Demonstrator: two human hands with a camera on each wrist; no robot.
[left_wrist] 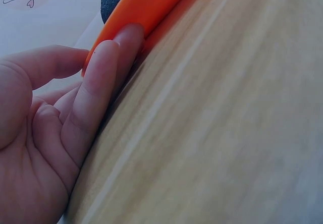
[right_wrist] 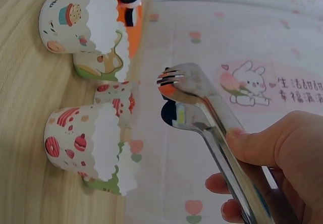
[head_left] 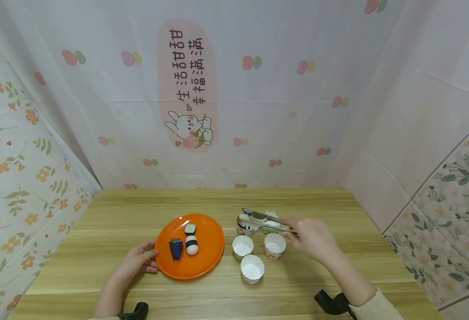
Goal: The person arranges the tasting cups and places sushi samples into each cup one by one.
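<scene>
My left hand (head_left: pixel 140 258) pinches the left rim of an orange plate (head_left: pixel 212 253), with fingertips under the edge in the left wrist view. On the plate lie a small toy sushi roll (head_left: pixel 190 229), a white sushi piece with a black band (head_left: pixel 192 245) and a dark blue cone-shaped piece (head_left: pixel 176 248). My right hand (head_left: pixel 312 238) grips metal tongs (right_wrist: pixel 222 143). Another sushi roll (head_left: pixel 243 217), dark-edged with a yellow-green centre, appears between the tong tips, just over the back left paper cup (head_left: pixel 244 230). The tongs partly hide that roll.
Several patterned paper cups stand grouped right of the plate, including a front cup (head_left: pixel 252 269), a middle-left cup (head_left: pixel 242 247), a right cup (head_left: pixel 275 246) and a back cup (head_left: pixel 271 226). A printed curtain (head_left: pixel 290 111) hangs behind the wooden table (head_left: pixel 118 213).
</scene>
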